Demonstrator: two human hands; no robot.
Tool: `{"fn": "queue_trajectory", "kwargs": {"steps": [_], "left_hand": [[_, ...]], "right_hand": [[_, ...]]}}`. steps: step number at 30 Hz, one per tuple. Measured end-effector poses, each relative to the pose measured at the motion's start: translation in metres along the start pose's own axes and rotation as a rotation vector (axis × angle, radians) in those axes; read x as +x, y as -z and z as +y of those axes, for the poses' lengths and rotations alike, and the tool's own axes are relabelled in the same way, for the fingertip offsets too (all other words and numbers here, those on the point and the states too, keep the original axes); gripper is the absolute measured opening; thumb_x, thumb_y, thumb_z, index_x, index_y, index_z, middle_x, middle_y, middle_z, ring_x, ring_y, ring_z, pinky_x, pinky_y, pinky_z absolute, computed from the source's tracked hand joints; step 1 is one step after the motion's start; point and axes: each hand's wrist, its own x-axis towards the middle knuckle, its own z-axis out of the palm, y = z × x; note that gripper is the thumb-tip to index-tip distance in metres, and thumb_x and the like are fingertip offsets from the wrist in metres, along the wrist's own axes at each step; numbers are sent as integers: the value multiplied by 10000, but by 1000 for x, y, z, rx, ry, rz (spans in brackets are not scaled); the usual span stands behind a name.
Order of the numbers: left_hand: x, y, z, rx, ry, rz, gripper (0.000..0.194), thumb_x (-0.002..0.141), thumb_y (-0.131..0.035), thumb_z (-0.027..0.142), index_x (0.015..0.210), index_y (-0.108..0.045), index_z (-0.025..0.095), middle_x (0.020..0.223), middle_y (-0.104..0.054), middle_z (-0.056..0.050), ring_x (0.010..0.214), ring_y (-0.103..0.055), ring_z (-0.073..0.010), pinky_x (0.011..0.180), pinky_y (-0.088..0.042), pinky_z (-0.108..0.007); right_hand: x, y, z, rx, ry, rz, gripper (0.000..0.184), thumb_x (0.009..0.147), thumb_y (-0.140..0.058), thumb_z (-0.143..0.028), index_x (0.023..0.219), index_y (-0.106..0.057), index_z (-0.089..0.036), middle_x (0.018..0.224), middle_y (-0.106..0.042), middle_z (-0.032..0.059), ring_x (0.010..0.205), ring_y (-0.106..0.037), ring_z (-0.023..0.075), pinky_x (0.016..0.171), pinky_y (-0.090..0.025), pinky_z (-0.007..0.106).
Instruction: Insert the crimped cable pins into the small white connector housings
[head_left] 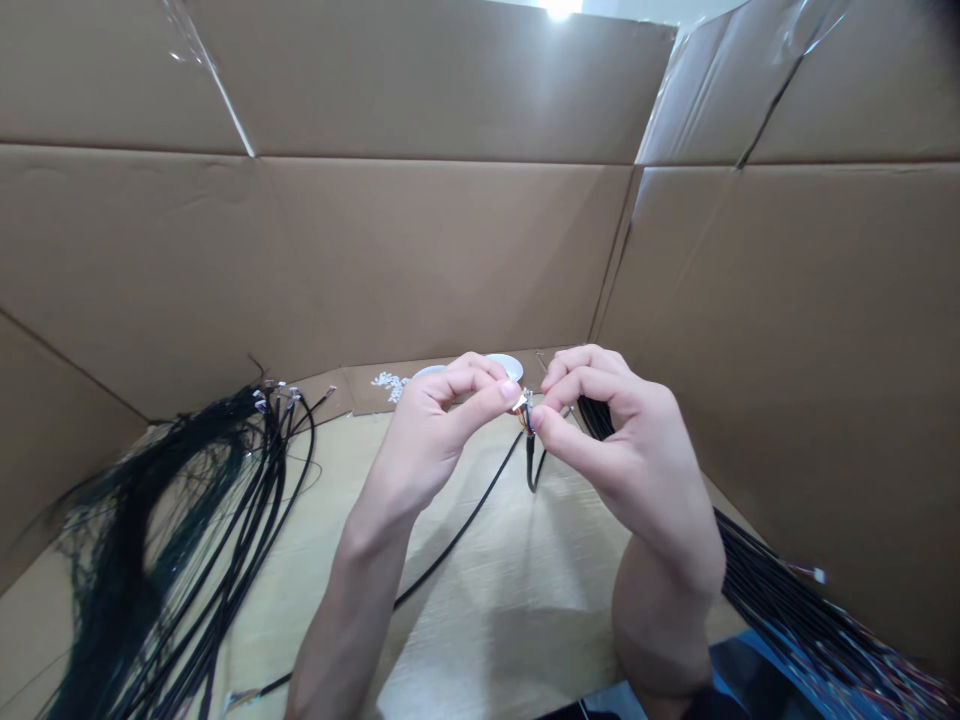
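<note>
My left hand (457, 410) pinches a small white connector (519, 402) between thumb and forefinger, above the middle of the table. Close beside it on the right, my right hand (607, 410) has thumb and forefinger closed on the thin coloured wires coming out of a black cable (531, 455). The cable hangs in a short loop under the fingers, and a black length runs down left behind my left forearm. Its other visible end, with bare coloured wires (244, 697), lies at the table's front left. The fingertips partly hide the wires and connector.
Black cables with white connectors (285, 395) and a dark tangled bundle (142, 550) lie left. Small white connector pieces (391, 384) and a white round dish (506, 366) sit at the back. More black cables (780, 580) lie right. Cardboard walls (450, 250) surround the table (450, 650).
</note>
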Motion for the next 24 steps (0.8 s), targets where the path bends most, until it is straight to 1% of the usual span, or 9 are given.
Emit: {"fn": "queue_trajectory", "kwargs": {"steps": [4, 8, 12, 13, 15, 19, 22, 24], "left_hand": [[0, -2, 0, -35, 17, -3, 296, 910, -743, 293, 627, -705, 214, 856, -656, -11, 874, -608, -165, 877, -491, -315], [-2, -3, 2, -94, 78, -1, 244, 931, -743, 282, 697, -733, 215, 872, -653, 5, 892, -579, -143, 887, -451, -264], [-2, -5, 0, -193, 107, -14, 262, 943, -728, 296, 699, -735, 203, 885, -640, 1, 876, -548, -141, 885, -431, -258], [-2, -6, -1, -217, 117, -19, 265, 943, -723, 298, 697, -735, 201, 882, -633, -2, 875, -544, -144, 884, -429, -262], [-2, -7, -2, -260, 135, -23, 249, 933, -726, 292, 702, -741, 199, 875, -620, -4, 884, -539, -150, 891, -427, -268], [-2, -8, -1, -286, 136, -9, 228, 924, -742, 285, 713, -754, 198, 872, -616, -6, 882, -533, -149, 869, -420, -265], [-3, -8, 1, -266, 128, -5, 241, 939, -738, 299, 720, -752, 198, 868, -614, -8, 877, -529, -148, 854, -419, -264], [-4, -8, 2, -247, 121, 6, 251, 943, -741, 305, 716, -744, 197, 868, -611, -9, 890, -528, -148, 859, -422, -259]], "right_hand": [[4, 3, 5, 104, -31, -66, 182, 858, -737, -159, 700, -673, -223, 895, -671, -26, 961, -613, 181, 910, -435, 379], [6, 5, 10, 205, -65, -127, 178, 869, -760, -182, 712, -689, -226, 902, -669, -21, 978, -604, 187, 918, -426, 384], [6, 4, 11, 272, -59, -136, 163, 861, -760, -161, 724, -702, -226, 919, -670, -18, 964, -612, 182, 922, -448, 390], [6, 3, 11, 262, -44, -115, 164, 849, -760, -145, 717, -699, -223, 914, -667, -17, 954, -615, 181, 914, -457, 389], [4, 0, 8, 188, 18, -27, 172, 810, -758, -103, 700, -688, -216, 906, -662, -14, 954, -620, 182, 914, -476, 388], [0, -6, 0, -91, 247, 191, 199, 761, -747, -37, 714, -668, -213, 882, -665, -8, 989, -614, 196, 1010, -500, 424], [-3, -9, -5, -278, 390, 285, 215, 761, -747, -27, 741, -656, -221, 852, -679, -1, 997, -618, 225, 1001, -525, 451], [-5, -9, -8, -351, 437, 316, 233, 766, -742, -21, 745, -644, -231, 834, -684, 1, 994, -620, 244, 959, -541, 458]]}}
